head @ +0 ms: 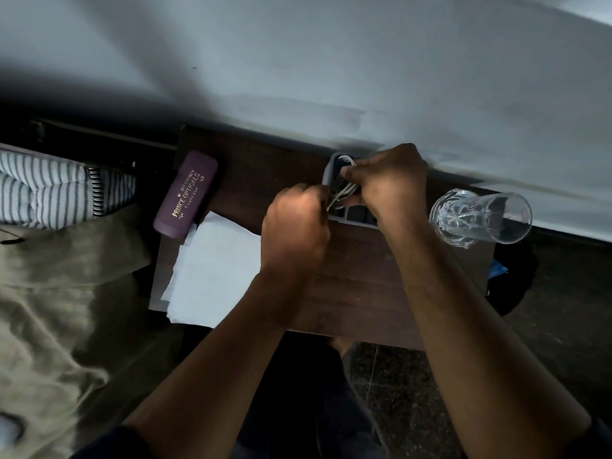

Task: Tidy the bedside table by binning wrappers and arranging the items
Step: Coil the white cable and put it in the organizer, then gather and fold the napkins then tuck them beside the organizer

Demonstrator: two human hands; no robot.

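Left hand (293,226): fingers curled, pinching white cable (342,190). Right hand (389,180): curled round same cable, over grey organiser (334,167). Glass (480,217) right; purple case (187,195), paper (218,270) left.

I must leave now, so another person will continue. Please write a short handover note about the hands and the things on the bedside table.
Left hand and right hand: both grip the white cable over the grey organiser near the wall.
Purple glasses case lies at the table's left edge, white paper beside it; empty glass stands at the right.
Done: no wrappers visible on the table.
Left: stow the cable, arrange the paper, case and glass.
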